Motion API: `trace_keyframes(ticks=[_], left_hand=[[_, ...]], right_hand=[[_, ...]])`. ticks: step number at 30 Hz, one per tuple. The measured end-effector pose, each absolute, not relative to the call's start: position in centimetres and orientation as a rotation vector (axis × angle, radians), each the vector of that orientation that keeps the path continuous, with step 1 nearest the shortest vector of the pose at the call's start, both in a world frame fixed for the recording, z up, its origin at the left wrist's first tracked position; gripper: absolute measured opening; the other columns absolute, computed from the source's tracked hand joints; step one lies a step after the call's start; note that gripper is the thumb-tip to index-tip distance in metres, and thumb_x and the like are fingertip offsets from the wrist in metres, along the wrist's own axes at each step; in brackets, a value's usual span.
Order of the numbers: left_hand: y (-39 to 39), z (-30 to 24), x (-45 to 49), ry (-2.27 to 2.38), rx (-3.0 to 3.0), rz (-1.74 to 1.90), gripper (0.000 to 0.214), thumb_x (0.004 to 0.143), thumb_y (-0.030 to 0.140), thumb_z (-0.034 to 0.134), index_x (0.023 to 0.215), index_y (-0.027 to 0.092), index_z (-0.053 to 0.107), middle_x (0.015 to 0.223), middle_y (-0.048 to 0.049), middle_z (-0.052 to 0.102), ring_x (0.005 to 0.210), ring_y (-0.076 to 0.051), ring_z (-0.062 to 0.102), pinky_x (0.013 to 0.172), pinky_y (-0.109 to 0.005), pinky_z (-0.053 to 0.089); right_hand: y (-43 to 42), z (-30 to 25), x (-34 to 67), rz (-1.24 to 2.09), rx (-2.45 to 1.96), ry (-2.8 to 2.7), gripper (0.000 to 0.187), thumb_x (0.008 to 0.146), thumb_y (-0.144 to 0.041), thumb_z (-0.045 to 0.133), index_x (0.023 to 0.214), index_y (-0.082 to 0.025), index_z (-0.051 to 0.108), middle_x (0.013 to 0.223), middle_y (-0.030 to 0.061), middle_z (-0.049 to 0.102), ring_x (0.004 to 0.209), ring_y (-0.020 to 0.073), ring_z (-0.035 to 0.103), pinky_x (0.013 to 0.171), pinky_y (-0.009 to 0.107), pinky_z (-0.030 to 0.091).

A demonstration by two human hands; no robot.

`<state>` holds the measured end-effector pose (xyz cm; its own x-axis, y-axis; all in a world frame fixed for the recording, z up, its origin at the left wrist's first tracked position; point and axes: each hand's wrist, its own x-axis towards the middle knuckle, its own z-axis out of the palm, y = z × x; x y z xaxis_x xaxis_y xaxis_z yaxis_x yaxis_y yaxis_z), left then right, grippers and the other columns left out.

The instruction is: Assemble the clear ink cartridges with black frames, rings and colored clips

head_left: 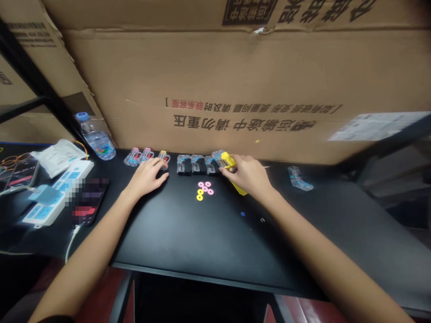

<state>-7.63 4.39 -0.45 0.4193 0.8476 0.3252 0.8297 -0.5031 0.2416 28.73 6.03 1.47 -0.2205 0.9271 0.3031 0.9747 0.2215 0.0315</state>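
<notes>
My left hand (148, 177) rests at the back left of the table, its thumb apart from its fingers. The fingertips lie over the front of a small clear plastic case (164, 155) with a yellow end; whether they press on it is unclear. Two similar clear cases with pink ends (146, 154) lie to its left. My right hand (252, 175) is closed around a yellow object (228, 159), its middle hidden by my fingers. Beside it stands a row of several clear-and-black cases (198, 165). Pink rings (210, 191) and yellow rings (200, 197) lie in front.
A cardboard wall (235, 72) rises behind the table (188, 237). On the left are a water bottle (101, 143), a power strip (50, 204), a phone (97, 197) and a white packet (59, 153). A clear piece (299, 178) and a blue bit (243, 214) lie to the right.
</notes>
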Motion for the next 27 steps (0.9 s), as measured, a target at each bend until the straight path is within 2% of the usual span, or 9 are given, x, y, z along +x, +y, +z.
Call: trace_keyframes(ticks=[10,16,20,23,25,27], left_hand=[[4.4,-0.5,-8.0,1.73,2.57,0.648,0.014,0.101,0.031,0.062,0.11,0.022,0.069,0.131,-0.0097,0.074,0.123,-0.033,0.068,0.102,-0.046,0.049],[4.2,-0.2,-7.8,1.721,2.593,0.758,0.012,0.1,0.027,0.064,0.109,0.021,0.069,0.128,-0.0098,0.076,0.122,-0.034,0.067,0.105,-0.05,0.048],[2.8,0.7,-5.8,1.361,2.669,1.071,0.026,0.102,0.03,0.066,0.126,0.021,0.065,0.136,-0.0116,0.073,0.127,-0.03,0.067,0.111,-0.049,0.048],[1.1,0.8,-3.2,1.004,2.75,1.109,0.042,0.1,0.04,0.074,0.137,0.023,0.062,0.146,-0.0137,0.068,0.135,-0.03,0.064,0.116,-0.051,0.047],[0.1,0.6,-1.4,0.847,2.791,1.087,0.043,0.1,0.04,0.075,0.138,0.024,0.062,0.145,-0.0127,0.07,0.134,-0.029,0.064,0.115,-0.05,0.049],[-0.4,0.1,-0.2,0.746,2.817,1.093,0.03,0.104,0.029,0.069,0.134,0.024,0.064,0.134,-0.0096,0.076,0.124,-0.025,0.069,0.11,-0.045,0.051]], right_hand=[[6.4,1.5,29.0,-0.353,-1.64,-2.252,0.051,0.095,-0.042,0.063,0.129,-0.006,0.073,0.105,0.02,0.081,0.096,0.037,0.073,0.082,0.044,0.055],[3.0,2.1,28.3,-0.31,-1.375,-2.156,0.048,0.095,-0.041,0.065,0.13,-0.01,0.072,0.107,0.0178,0.08,0.093,0.0356,0.073,0.081,0.046,0.059],[0.2,1.8,26.9,-0.14,-1.223,-2.137,0.041,0.097,-0.04,0.067,0.13,-0.015,0.072,0.108,0.0144,0.081,0.091,0.0322,0.073,0.082,0.045,0.059],[-1.6,1.2,25.7,0.091,-1.131,-2.133,0.037,0.097,-0.036,0.07,0.129,-0.017,0.071,0.11,0.0136,0.081,0.091,0.0303,0.074,0.083,0.045,0.06],[-2.5,0.8,25.0,0.223,-1.071,-2.126,0.035,0.097,-0.032,0.07,0.129,-0.019,0.071,0.107,0.0111,0.081,0.092,0.0287,0.075,0.084,0.043,0.061],[-3.2,0.5,24.6,0.338,-1.019,-2.139,0.035,0.096,-0.03,0.071,0.13,-0.02,0.07,0.105,0.009,0.08,0.089,0.026,0.073,0.082,0.04,0.061]])
